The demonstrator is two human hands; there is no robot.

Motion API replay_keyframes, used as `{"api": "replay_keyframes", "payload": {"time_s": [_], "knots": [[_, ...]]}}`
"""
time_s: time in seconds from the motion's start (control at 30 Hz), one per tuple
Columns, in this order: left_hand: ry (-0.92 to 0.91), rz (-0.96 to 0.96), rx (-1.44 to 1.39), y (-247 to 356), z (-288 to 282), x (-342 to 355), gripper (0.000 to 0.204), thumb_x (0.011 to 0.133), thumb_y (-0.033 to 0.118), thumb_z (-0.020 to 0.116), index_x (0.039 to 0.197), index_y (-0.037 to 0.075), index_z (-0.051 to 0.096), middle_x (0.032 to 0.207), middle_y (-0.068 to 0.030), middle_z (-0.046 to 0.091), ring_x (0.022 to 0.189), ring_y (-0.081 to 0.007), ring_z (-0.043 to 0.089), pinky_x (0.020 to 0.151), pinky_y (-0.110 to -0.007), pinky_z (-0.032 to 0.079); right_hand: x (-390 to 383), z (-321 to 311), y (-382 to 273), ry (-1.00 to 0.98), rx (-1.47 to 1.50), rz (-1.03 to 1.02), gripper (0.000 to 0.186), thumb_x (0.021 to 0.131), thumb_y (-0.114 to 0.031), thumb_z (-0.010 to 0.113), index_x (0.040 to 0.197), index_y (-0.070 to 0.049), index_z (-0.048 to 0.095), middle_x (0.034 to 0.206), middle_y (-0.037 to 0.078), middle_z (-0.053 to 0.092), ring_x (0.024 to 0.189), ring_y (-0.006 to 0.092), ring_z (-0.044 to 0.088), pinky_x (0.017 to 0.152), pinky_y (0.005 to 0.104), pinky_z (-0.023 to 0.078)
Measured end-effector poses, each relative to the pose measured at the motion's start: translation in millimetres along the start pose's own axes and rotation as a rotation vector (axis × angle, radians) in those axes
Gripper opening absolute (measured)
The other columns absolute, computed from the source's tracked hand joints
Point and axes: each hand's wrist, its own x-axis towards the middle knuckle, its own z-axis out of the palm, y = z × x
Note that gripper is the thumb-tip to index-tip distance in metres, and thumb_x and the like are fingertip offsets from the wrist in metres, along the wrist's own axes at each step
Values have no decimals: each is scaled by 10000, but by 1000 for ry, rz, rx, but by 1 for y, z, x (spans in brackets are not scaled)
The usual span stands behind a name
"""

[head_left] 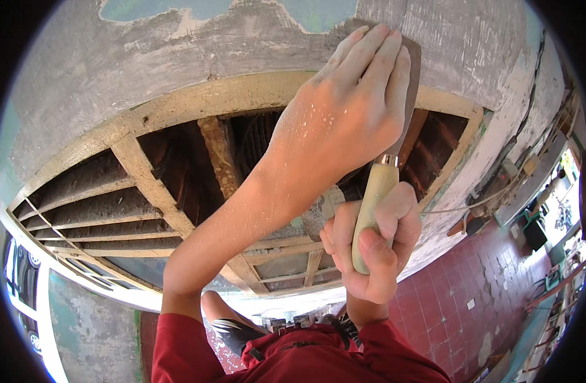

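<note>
My right hand (379, 271) is closed around the pale wooden handle of a putty knife (380, 188), thumb along the handle. The flat grey metal blade points up at the wall (255, 48), and its upper end lies against the grey, scuffed surface. My left hand (353, 108) reaches across from the left, its fingers straight, close together and lying flat over the blade. Whitish dust coats the fingers, and pale specks dot the back of that hand. Part of the blade is hidden beneath the left hand.
Below the worked surface runs a wooden frame (223, 92) with slats and dark openings. Blue-green patches (318, 14) show at the top. A thin cable (465, 207) crosses at right. Red floor tiles (433, 313) lie below right; a parked vehicle (22, 281) stands far left.
</note>
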Motion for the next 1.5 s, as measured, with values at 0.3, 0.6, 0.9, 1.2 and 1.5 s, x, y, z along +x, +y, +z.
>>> {"api": "replay_keyframes", "payload": {"time_s": [0.3,0.6,0.9,1.2,1.5], "knots": [[-33,-13,-7,1,-4,4,390,710,83,626,1055,-98,632,1128,-196,630,1117,-294,588,1004,-368,472,0,-3,1,-19,-48,-17,165,882,-48,463,859,-109,311,522,58,415,365,76,335,382,209,253],[-38,-4,24,0,-4,6,393,713,69,621,1067,-102,626,1139,-201,625,1136,-289,578,1013,-365,466,4,2,1,72,61,-42,147,854,-31,490,778,-62,368,526,12,412,377,40,374,360,191,236],[-42,-9,44,2,0,8,392,720,67,614,1070,-109,618,1149,-210,617,1136,-299,576,1019,-377,462,7,-3,1,51,74,-47,190,878,-76,527,780,-73,363,533,6,406,371,31,351,356,185,219],[-27,-29,21,4,0,10,401,721,70,617,1078,-113,609,1155,-214,609,1131,-305,578,1012,-383,470,10,-7,-3,-13,-50,-54,155,852,-64,454,836,-97,304,489,57,402,339,66,292,342,195,253],[-13,-111,-51,9,2,12,423,712,-19,614,1127,-95,580,1201,-176,583,1171,-315,555,1021,-412,471,11,-6,-3,21,24,-75,165,852,-61,494,799,-83,340,521,7,387,359,41,316,347,192,222]]}}
